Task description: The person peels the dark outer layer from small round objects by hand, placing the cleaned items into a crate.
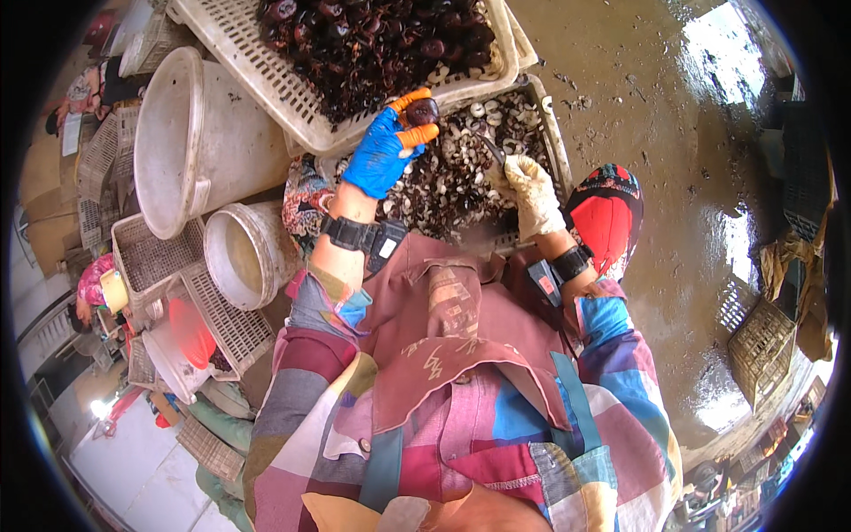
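My left hand (383,151), in a blue glove with orange fingertips, pinches a dark, round, shiny nut-like piece (422,111) just over the near rim of a white slatted crate (266,75) heaped with many more of them. My right hand (532,191), in a pale worn glove, grips a small knife (490,149) whose dark blade points up toward that piece. Under both hands lies a second white crate (554,133) filled with dark and white cut peelings. Each wrist carries a black strapped device.
Two white plastic buckets (191,133) (248,253) stand to my left, with several empty slatted baskets (151,257) beside them. Wet muddy floor (674,177) spreads on the right, with a woven basket (762,346) there. Other people sit at far left.
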`<state>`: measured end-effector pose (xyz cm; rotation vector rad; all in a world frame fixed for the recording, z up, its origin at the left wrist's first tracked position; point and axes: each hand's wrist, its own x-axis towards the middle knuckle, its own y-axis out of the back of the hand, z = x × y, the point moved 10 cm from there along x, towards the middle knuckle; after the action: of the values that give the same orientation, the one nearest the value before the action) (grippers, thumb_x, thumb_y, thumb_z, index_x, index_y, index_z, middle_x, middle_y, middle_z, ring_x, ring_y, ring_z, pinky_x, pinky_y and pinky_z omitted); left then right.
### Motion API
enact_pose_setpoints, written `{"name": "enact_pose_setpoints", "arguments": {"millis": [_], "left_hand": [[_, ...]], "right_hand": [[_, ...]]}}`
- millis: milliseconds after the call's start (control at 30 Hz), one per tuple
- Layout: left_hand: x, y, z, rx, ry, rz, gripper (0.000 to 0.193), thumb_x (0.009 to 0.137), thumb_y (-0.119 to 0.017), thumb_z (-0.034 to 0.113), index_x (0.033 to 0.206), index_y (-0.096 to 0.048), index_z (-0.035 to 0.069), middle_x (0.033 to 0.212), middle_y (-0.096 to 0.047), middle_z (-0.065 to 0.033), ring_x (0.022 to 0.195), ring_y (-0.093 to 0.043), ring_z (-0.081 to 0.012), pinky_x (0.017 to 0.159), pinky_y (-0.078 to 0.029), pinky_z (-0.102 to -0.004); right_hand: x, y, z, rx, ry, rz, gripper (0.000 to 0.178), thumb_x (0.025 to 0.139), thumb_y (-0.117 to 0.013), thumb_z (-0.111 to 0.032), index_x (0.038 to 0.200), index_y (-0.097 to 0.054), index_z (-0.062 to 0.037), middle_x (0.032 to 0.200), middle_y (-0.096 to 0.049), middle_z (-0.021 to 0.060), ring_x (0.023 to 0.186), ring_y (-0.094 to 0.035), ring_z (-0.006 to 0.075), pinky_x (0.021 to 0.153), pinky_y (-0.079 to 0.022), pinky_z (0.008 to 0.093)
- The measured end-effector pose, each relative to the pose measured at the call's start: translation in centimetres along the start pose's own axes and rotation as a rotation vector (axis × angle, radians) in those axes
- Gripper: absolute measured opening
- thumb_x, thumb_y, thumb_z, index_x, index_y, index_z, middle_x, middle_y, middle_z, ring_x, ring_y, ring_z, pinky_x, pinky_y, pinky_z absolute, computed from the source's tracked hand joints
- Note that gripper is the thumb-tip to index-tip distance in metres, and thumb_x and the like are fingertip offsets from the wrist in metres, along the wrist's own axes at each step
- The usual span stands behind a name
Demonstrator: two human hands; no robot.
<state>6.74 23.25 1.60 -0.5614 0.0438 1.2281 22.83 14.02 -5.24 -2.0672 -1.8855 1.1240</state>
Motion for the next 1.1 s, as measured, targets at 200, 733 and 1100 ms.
{"name": "enact_pose_setpoints", "arguments": {"millis": [200, 733, 1100], "left_hand": [[-4.0, -1.0, -0.3, 0.425, -0.09, 0.074, 0.046, 0.066, -0.074, 0.002, 0.109, -0.059, 0.008, 0.094, -0.062, -0.0013, 0.083, -0.056, -0.0095, 0.077, -0.047, -0.0248], [-11.1, 0.7, -7.4, 0.433, 0.218, 0.137, 0.028, 0.074, -0.07, 0.016, 0.099, -0.064, 0.004, 0.073, -0.06, 0.0036, 0.059, -0.047, -0.0023, 0.051, -0.037, -0.0175], [-10.4, 0.6, -4.9, 0.279, -0.054, 0.135, 0.036, 0.069, -0.074, 0.007, 0.103, -0.061, 0.003, 0.084, -0.063, -0.0021, 0.075, -0.057, -0.0071, 0.067, -0.049, -0.021]], "right_hand": [[-0.1, -3.6, -3.1, -0.35, 0.06, -0.011, 0.012, 0.081, -0.064, -0.013, 0.08, -0.058, -0.0034, 0.071, -0.056, -0.0007, 0.064, -0.049, 0.006, 0.059, -0.041, 0.0208], [-2.5, -2.1, 1.3, -0.849, 0.111, 0.009, 0.021, 0.074, -0.071, -0.02, 0.084, -0.065, -0.0037, 0.069, -0.062, 0.0022, 0.062, -0.053, 0.0064, 0.06, -0.045, 0.0224], [-3.9, -5.2, 0.8, -0.421, 0.019, -0.1, 0.012, 0.075, -0.069, -0.006, 0.083, -0.063, 0.0001, 0.078, -0.062, 0.003, 0.072, -0.056, 0.0084, 0.067, -0.046, 0.0213]]}}
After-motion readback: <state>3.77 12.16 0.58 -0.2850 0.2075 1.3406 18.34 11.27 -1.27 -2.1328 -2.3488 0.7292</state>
